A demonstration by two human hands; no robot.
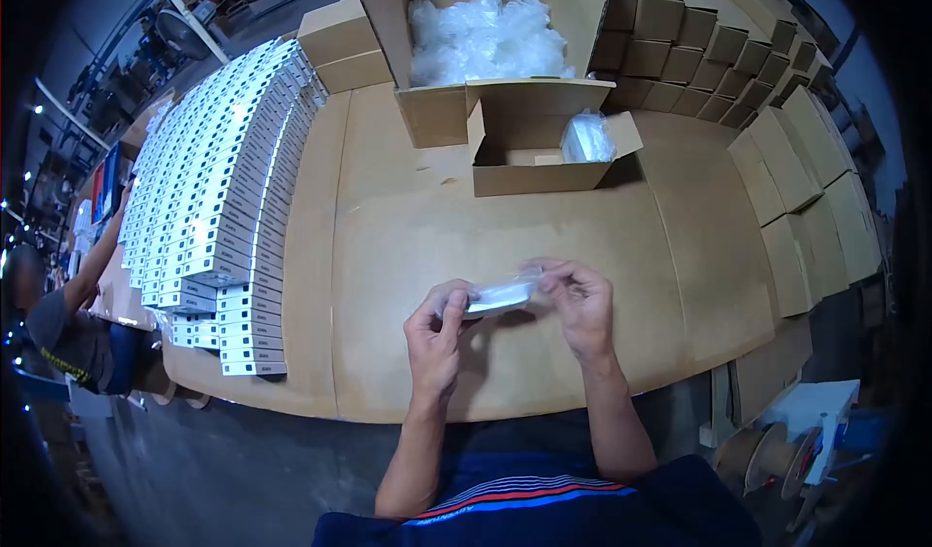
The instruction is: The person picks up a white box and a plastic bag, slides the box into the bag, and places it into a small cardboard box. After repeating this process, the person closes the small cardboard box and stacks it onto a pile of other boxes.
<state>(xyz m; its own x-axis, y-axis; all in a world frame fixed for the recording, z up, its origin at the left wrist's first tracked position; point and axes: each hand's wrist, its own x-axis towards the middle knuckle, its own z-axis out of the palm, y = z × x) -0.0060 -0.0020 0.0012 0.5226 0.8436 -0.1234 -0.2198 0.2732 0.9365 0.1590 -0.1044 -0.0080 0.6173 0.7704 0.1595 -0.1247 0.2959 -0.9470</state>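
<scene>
My left hand (442, 319) is closed around the left end of a small, flat, whitish packet (500, 298) in clear plastic, thumb on top. At the packet's other end, my right hand (581, 299) pinches the clear plastic (540, 273) between thumb and fingers; that end is slightly blurred. Both hands are above the cardboard-covered table, near its front edge. Beyond them stands an open cardboard box (534, 180), with a plastic-wrapped bundle (588, 139) at its right end. What is inside the packet I cannot make out.
A large carton (437, 118) at the back holds crumpled clear plastic bags (490, 37). Stacked white boxes (228, 198) line the left side. Brown boxes (680, 47) and flat-sided cartons (791, 217) stand at right. Another person (83, 324) is at far left.
</scene>
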